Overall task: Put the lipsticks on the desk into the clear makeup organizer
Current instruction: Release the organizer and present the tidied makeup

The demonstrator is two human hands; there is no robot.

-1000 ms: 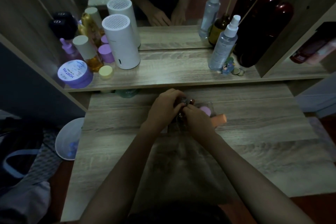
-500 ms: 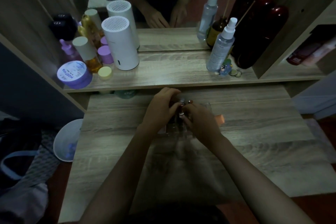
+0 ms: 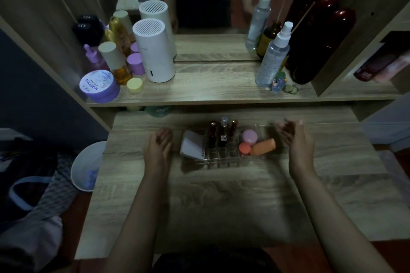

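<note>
The clear makeup organizer [image 3: 221, 159] stands on the desk between my hands. Three dark lipsticks [image 3: 222, 133] stand upright in its back slots. A white compact [image 3: 192, 145] leans in its left part. On the right lie a pink jar [image 3: 250, 136], a small coral jar [image 3: 244, 147] and an orange tube [image 3: 264, 146]. My left hand [image 3: 158, 145] hovers open just left of the organizer, palm inward. My right hand [image 3: 296, 139] is open to the right of it, slightly blurred, holding nothing.
A raised shelf [image 3: 210, 93] behind the desk carries a white cylinder [image 3: 154, 51], bottles, a purple tub [image 3: 99, 86] and a spray bottle [image 3: 274, 55] before a mirror. A white bin [image 3: 87, 165] sits on the floor at left. The desk's front is bare wood.
Both hands were together over the organizer's slots; they have let go and spread apart to its left and right sides, uncovering the lipsticks standing in it.
</note>
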